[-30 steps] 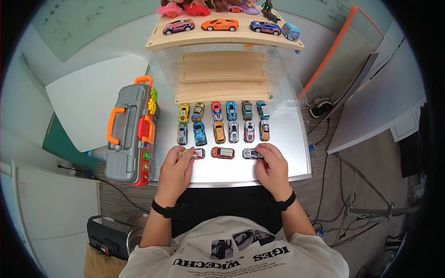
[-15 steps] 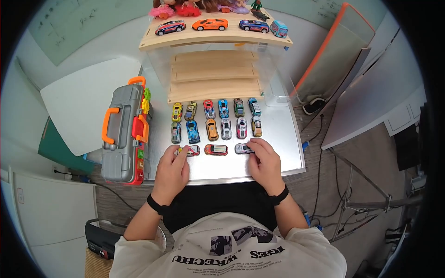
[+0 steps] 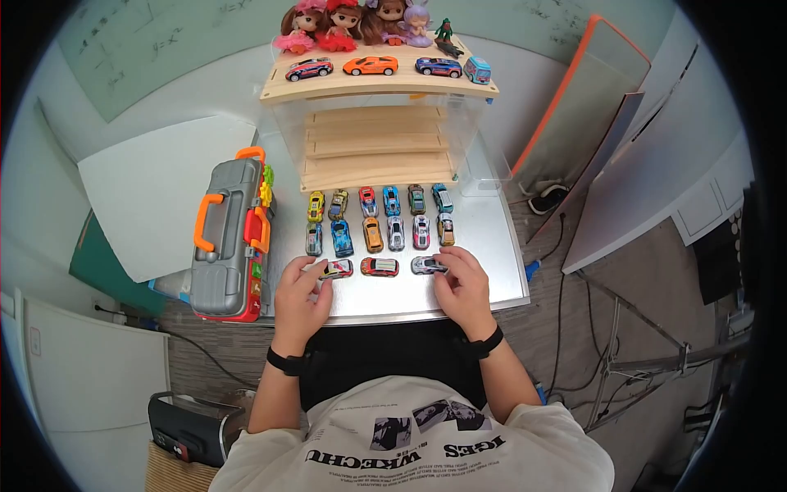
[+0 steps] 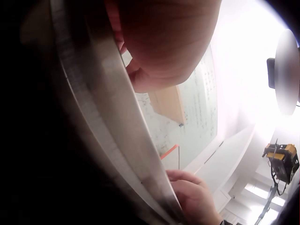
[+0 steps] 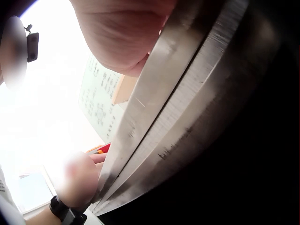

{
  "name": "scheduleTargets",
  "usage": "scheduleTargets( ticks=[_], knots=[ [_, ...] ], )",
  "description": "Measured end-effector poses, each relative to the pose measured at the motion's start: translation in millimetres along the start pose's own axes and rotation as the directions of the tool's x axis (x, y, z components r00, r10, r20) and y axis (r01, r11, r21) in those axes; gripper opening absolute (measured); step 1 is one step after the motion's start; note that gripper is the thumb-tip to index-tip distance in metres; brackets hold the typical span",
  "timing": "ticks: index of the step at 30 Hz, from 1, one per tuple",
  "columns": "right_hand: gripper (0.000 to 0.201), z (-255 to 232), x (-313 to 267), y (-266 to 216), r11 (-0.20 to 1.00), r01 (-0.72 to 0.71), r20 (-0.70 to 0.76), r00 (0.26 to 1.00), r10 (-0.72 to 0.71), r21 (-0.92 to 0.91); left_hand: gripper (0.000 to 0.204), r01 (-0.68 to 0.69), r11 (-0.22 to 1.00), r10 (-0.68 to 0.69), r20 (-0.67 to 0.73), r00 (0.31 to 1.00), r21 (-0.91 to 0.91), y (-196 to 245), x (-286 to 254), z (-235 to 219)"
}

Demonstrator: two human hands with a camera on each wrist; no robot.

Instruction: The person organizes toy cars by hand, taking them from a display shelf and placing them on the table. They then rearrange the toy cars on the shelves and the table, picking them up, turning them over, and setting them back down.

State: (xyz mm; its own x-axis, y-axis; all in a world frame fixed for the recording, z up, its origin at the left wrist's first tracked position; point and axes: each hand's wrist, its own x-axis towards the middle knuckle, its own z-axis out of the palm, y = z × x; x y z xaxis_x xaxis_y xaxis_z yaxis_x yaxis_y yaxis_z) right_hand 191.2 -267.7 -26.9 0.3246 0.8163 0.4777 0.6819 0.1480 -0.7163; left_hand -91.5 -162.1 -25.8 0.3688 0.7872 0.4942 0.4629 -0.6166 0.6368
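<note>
Three toy cars lie sideways in the row nearest the person. My left hand (image 3: 302, 297) holds the left end of the white, red and yellow toy car (image 3: 338, 268) between its fingers. At the other end of the row, my right hand (image 3: 466, 293) grips the grey-white toy car (image 3: 423, 265) by its right end. Between them sits a red toy car (image 3: 380, 267) with a pale roof, untouched. Beyond are two rows of toy cars (image 3: 373, 234), noses pointing away or toward me. Both wrist views show the palms low at the metal table edge (image 4: 136, 108), which hides the fingertips.
A grey toy toolbox (image 3: 228, 238) with orange handles stands at the left of the metal table (image 3: 393, 302). Behind the cars rises a wooden stepped display shelf (image 3: 373, 174), its top bearing dolls (image 3: 340, 31) and larger toy cars (image 3: 370, 66). A clear plastic box (image 3: 485, 182) is beside it.
The head view has tilted up, bringing the dolls fully into sight. Both hands stay at the same two cars, and the rows of cars keep their places.
</note>
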Motion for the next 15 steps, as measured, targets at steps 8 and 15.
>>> scheduleTargets(
  ticks=[8,15],
  knots=[
    [0.019,-38,30,-8,0.689,-0.433,0.137,0.887,0.442,0.581,0.026,0.150,0.984,-0.154,-0.040,0.987,-0.094,11,16,-14],
    [0.021,-36,145,1,0.423,-0.375,0.380,0.922,0.075,0.825,0.027,0.149,0.982,-0.163,-0.115,0.980,-0.117,20,89,-8]
  ],
)
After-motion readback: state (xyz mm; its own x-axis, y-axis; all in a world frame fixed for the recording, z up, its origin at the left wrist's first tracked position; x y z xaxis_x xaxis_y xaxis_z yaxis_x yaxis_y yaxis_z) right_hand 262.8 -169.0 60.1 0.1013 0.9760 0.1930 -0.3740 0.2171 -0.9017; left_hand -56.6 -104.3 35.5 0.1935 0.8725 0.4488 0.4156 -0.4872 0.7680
